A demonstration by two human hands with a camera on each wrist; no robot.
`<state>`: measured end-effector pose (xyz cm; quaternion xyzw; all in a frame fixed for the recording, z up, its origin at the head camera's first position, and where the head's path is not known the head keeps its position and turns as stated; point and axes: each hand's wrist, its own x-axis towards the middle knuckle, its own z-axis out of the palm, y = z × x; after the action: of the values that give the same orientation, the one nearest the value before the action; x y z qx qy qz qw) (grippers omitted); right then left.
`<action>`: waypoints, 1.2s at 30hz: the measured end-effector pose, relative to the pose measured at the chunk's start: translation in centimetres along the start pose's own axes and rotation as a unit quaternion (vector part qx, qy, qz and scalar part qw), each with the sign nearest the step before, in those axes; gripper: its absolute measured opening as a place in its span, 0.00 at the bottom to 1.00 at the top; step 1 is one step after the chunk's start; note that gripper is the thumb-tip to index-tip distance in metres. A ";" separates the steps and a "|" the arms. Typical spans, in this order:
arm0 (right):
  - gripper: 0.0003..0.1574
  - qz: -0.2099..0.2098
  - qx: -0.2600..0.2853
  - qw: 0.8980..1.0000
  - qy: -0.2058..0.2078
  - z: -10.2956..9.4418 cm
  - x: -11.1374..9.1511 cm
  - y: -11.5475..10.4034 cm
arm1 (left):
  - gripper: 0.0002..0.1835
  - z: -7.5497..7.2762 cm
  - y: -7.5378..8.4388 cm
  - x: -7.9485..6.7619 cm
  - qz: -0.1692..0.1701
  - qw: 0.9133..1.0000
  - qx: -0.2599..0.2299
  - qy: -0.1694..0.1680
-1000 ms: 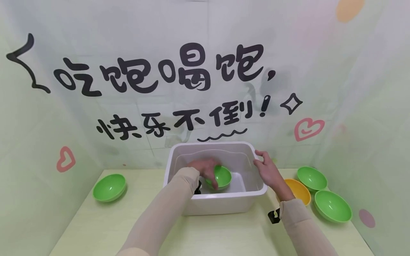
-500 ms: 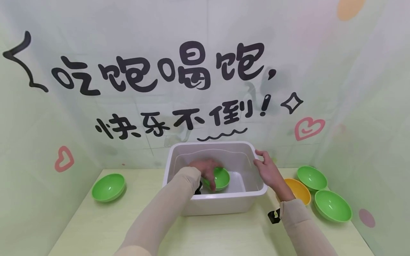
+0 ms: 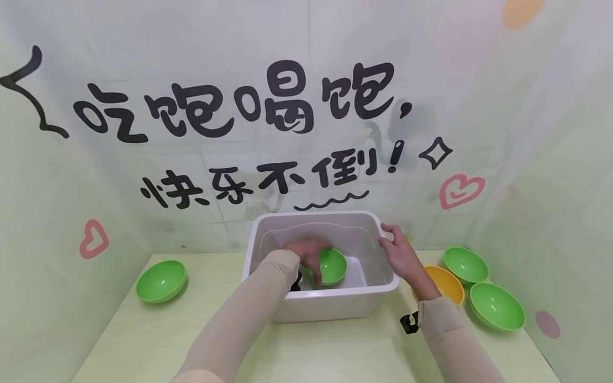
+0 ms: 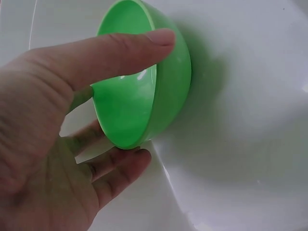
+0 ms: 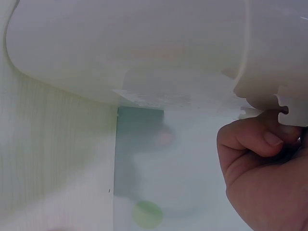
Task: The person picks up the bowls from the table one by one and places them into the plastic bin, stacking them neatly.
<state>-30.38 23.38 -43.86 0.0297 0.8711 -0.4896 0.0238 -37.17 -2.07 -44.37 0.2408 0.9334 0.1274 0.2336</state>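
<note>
Pale wall with black lettering, light table below. Far left on table: lone green bowl. Centre: white bin; left hand reaches inside, thumb over rim, fingers around the held bowl, also in bin. Right hand grips bin's right rim. Far right on table: orange bowl, rear green bowl, front green bowl, close together.

The person's left arm, sleeved in beige fabric, crosses the near left corner of the white rectangular plastic tub, its bare left hand inside, thumb spread apart from curved fingers; the right arm, sleeved alike, ends at the tub's right rim, gripped by the bare right hand
</note>
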 end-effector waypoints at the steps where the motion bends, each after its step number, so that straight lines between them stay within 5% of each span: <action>1: 0.35 0.000 0.000 1.000 0.001 0.0 0.0 0.0 | 0.57 0.0 0.0 0.1 -0.005 1.000 -0.001 -0.001; 8: 0.35 -0.004 0.004 1.000 0.003 -0.1 -0.1 -0.1 | 0.58 0.0 -0.1 0.2 -0.028 1.000 -0.013 -0.003; 17: 0.35 -0.002 0.010 1.000 0.003 0.1 -0.2 -0.3 | 0.57 -0.4 0.2 -0.4 0.003 1.000 0.012 0.020; 25: 0.35 -0.002 0.006 1.000 0.006 -0.1 -0.2 -0.1 | 0.42 -1.0 0.9 -0.1 0.055 0.997 0.016 0.053; 36: 0.36 0.003 0.006 1.000 0.002 0.0 -0.2 -0.2 | 0.22 -2.0 1.2 0.3 0.069 0.994 -0.003 0.081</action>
<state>-30.19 23.31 -43.66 0.0332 0.8680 -0.4949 0.0231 -37.90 -1.20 -42.37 0.2932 0.9300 0.1647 0.1487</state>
